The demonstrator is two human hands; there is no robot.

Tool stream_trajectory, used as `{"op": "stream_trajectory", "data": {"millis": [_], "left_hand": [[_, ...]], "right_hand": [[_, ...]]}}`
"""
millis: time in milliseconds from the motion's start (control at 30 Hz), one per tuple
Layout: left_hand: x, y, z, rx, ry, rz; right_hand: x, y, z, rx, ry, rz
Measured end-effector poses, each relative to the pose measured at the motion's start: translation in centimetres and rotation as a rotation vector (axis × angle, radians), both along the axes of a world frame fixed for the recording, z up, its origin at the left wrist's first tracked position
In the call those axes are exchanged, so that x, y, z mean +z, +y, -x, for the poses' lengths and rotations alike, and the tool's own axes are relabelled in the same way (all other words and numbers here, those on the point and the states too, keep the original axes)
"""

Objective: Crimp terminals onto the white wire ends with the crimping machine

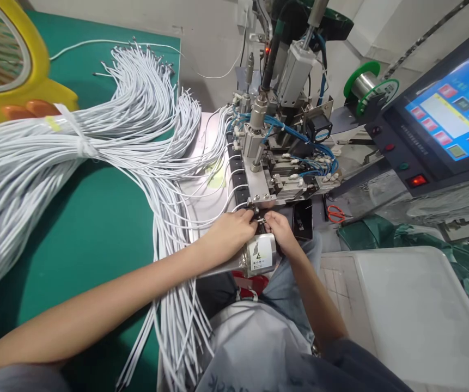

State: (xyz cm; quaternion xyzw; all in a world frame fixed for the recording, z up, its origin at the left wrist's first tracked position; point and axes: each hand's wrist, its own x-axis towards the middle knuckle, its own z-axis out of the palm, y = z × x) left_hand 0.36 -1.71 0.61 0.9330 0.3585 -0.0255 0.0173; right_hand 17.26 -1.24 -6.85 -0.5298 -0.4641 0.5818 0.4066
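Observation:
My left hand reaches in from the left with its fingers closed in a pinch at the front end of a bench machine. White cables run up to this hand, but its fingertips are mostly hidden. Facing it, my right hand is closed too, thumb and finger pinching a small silvery cable end that shows between the two hands. Just above them is the black cable holder, where several white cables lie side by side. Below the hands sits a clear packet with a white label.
A thick tied bundle of white cables covers much of the green mat. A yellow fan-like object stands behind it. To the right are a lit control screen, a solder wire spool, red-handled scissors and a white bin lid.

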Motion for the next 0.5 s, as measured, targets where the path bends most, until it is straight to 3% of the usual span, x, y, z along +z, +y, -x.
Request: {"op": "stream_trajectory", "data": {"millis": [167,333,500], "left_hand": [[1.44,-0.42,0.07,0.145,0.08,0.087],[1.07,0.03,0.21,0.182,0.07,0.135],[0.93,0.13,0.25,0.187,0.057,0.14]], "right_hand": [[-0.9,-0.19,-0.39,0.008,-0.125,-0.121],[-0.94,-0.77,-0.33,-0.165,-0.183,-0.159],[-1.03,-0.72,0.22,-0.065,-0.12,-0.133]]}}
